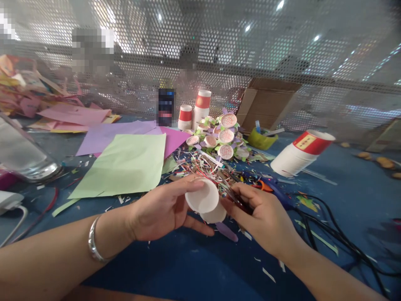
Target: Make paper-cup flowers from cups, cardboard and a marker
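My left hand [166, 205], a silver bangle on its wrist, pinches a small white paper cup bottom [205, 200] between thumb and fingers. Just below it is a second white round piece [214, 214], partly covered by the first. My right hand [266, 217] is closed around dark metal scissors [231, 191], whose blades point up and left beside the cup bottom. Right fingertips come close to the lower round piece; whether they touch it, I cannot tell. A purple paper strip [227, 232] shows under the hands.
Paper scraps [191, 165] litter the blue table [175, 267]. Finished paper flowers [226, 136] are heaped behind. Stacked paper cups [293, 161] lie tilted at right, near black cables [332, 234]. Green paper [125, 167] lies left, beside a glass [28, 150]. A perforated metal panel [219, 54] closes the back.
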Demonstrator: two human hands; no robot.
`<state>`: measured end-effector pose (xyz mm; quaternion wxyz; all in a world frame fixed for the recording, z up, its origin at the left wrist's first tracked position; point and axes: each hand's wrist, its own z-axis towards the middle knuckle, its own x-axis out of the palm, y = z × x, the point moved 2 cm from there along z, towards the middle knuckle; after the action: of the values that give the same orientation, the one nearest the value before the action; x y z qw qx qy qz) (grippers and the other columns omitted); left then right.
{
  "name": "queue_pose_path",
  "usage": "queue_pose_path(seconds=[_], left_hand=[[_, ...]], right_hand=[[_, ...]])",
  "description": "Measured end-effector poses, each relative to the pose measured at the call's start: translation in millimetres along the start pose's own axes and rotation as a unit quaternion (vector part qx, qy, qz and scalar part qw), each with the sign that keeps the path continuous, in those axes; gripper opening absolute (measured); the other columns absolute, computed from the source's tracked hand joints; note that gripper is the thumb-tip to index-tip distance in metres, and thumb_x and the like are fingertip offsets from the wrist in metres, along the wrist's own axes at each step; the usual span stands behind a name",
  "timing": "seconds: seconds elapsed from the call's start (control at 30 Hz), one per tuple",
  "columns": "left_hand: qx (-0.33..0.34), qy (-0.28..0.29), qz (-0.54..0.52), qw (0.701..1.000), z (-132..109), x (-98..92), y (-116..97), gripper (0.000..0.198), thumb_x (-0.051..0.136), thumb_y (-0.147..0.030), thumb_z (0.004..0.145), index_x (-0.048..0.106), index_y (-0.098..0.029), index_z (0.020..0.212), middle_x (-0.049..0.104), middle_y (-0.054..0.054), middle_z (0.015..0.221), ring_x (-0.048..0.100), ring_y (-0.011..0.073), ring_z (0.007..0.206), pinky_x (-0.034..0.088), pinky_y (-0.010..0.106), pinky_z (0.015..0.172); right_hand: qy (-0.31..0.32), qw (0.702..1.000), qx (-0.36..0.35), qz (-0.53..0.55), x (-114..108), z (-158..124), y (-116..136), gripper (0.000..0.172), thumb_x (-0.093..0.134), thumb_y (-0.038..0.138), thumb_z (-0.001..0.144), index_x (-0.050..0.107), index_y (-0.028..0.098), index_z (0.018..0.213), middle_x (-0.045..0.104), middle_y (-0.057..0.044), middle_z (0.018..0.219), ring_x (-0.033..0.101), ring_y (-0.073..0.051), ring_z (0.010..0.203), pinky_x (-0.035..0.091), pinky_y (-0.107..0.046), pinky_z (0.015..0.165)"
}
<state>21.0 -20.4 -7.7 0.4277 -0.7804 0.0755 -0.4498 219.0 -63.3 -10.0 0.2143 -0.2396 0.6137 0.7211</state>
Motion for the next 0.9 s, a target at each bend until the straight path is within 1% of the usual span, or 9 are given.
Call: queue_pose_path(seconds=[0.07,0.13,0.23,0.3,0.43,0.53,0.67,0.73,0.9], left_hand=[[-0.005,-0.016,0.016,1.000,-1,1.0,1,0.023,0.061,-0.031,0.095,0.068,-0.012,0.105,0.069,0.013,0.100,0.069,0.0253,0.094,0.063,0.044,0.080],[-0.002,-0.039,0.050,0.998,-1,1.1,4,0.024,0.063,-0.031,0.094,0.070,-0.009,0.102,0.070,0.014,0.099,0.068,0.0234,0.093,0.063,0.037,0.078],[0.043,-0.050,0.132,0.989,1,-0.7,8,0.026,0.066,-0.036,0.094,0.071,-0.011,0.100,0.070,0.011,0.099,0.066,0.0181,0.090,0.060,0.028,0.075],[0.072,-0.048,0.195,0.977,3,-2.6,10,0.025,0.067,-0.038,0.094,0.070,-0.014,0.100,0.070,0.007,0.097,0.065,0.0153,0.086,0.058,0.025,0.074],[0.082,-0.046,0.246,0.965,4,-4.6,13,0.024,0.070,-0.038,0.091,0.067,-0.015,0.099,0.068,0.004,0.092,0.064,0.0145,0.082,0.057,0.026,0.073],[0.089,-0.035,0.253,0.963,4,-2.9,12,0.023,0.071,-0.036,0.090,0.066,-0.015,0.100,0.067,0.004,0.093,0.063,0.0149,0.085,0.056,0.028,0.076],[0.118,-0.035,0.236,0.964,1,0.4,7,0.035,0.075,-0.031,0.087,0.059,-0.017,0.115,0.064,0.005,0.106,0.062,0.0147,0.089,0.054,0.028,0.079],[0.134,-0.044,0.229,0.963,0,1.0,5,0.042,0.076,-0.028,0.086,0.055,-0.017,0.121,0.064,0.005,0.107,0.063,0.0147,0.090,0.053,0.028,0.081],[0.157,-0.047,0.245,0.956,-1,0.4,5,0.041,0.074,-0.024,0.087,0.056,-0.015,0.123,0.068,0.009,0.113,0.065,0.0175,0.100,0.052,0.030,0.088]], right_hand=[[-0.005,1.000,-0.005,0.008,0,0,0,0.030,0.062,0.047,0.092,0.058,0.020,0.078,0.045,0.005,0.061,0.041,-0.012,0.056,0.034,-0.024,0.051],[-0.015,0.999,-0.014,0.026,-1,-1,2,0.031,0.061,0.047,0.093,0.058,0.020,0.079,0.047,0.005,0.062,0.041,-0.012,0.056,0.035,-0.024,0.050],[-0.021,0.997,-0.015,0.071,0,-2,4,0.031,0.060,0.047,0.094,0.060,0.020,0.080,0.050,0.004,0.063,0.042,-0.011,0.053,0.035,-0.024,0.047],[-0.019,0.996,-0.012,0.085,1,-2,5,0.031,0.062,0.048,0.093,0.061,0.020,0.079,0.051,0.003,0.064,0.044,-0.011,0.053,0.036,-0.023,0.047],[-0.020,0.998,-0.014,0.062,4,-2,3,0.028,0.065,0.045,0.091,0.062,0.020,0.081,0.056,0.001,0.068,0.050,-0.013,0.059,0.041,-0.024,0.052],[-0.033,0.999,-0.027,0.029,4,-2,3,0.025,0.064,0.042,0.092,0.062,0.019,0.080,0.054,0.002,0.066,0.047,-0.012,0.057,0.039,-0.023,0.050],[-0.039,0.998,-0.041,0.004,4,-3,3,0.021,0.063,0.038,0.092,0.063,0.019,0.082,0.056,0.003,0.066,0.048,-0.012,0.057,0.039,-0.023,0.051],[-0.040,0.998,-0.042,-0.008,4,-3,3,0.020,0.063,0.038,0.092,0.064,0.019,0.083,0.058,0.003,0.066,0.050,-0.012,0.057,0.041,-0.023,0.052],[-0.043,0.998,-0.035,-0.033,3,-1,2,0.021,0.062,0.038,0.091,0.065,0.019,0.083,0.060,0.002,0.066,0.050,-0.013,0.057,0.042,-0.024,0.052]])
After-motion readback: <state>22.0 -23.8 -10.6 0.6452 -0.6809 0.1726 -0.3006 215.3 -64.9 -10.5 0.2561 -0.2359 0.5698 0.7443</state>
